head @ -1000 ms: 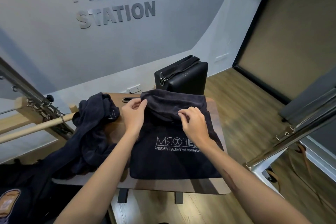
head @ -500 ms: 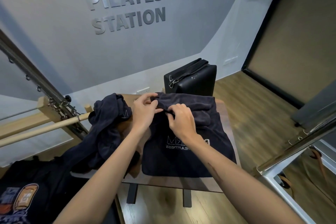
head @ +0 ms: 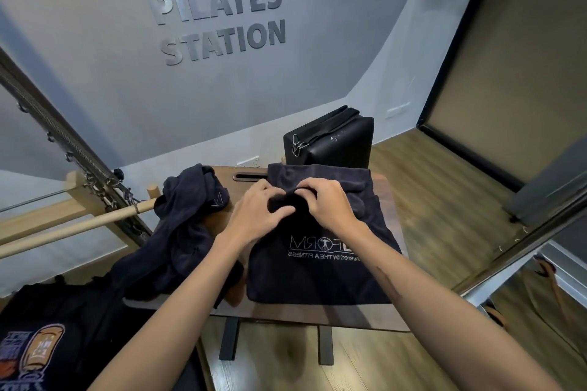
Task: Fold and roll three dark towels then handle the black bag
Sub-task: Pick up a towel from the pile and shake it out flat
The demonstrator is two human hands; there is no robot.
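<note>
A dark towel (head: 320, 276) with white lettering lies flat on the small wooden table (head: 286, 316). Its far end is bunched into a tight roll under my hands. My left hand (head: 255, 211) and my right hand (head: 327, 201) sit close together, fingers curled round that roll. A crumpled heap of dark towels (head: 184, 225) lies at the table's left and hangs over its edge. The black bag (head: 330, 140) stands upright behind the table, with a metal clip on its strap.
A wooden bar (head: 76, 225) and a slanted metal spring frame (head: 73, 155) stand to the left. A metal rail (head: 521, 251) runs at the right. A slot (head: 247, 175) is cut in the table's far edge. Wooden floor lies to the right.
Both hands have drawn together at the towel's far end, gathering its folded edge into a tighter roll. The view has tilted upward a little.
</note>
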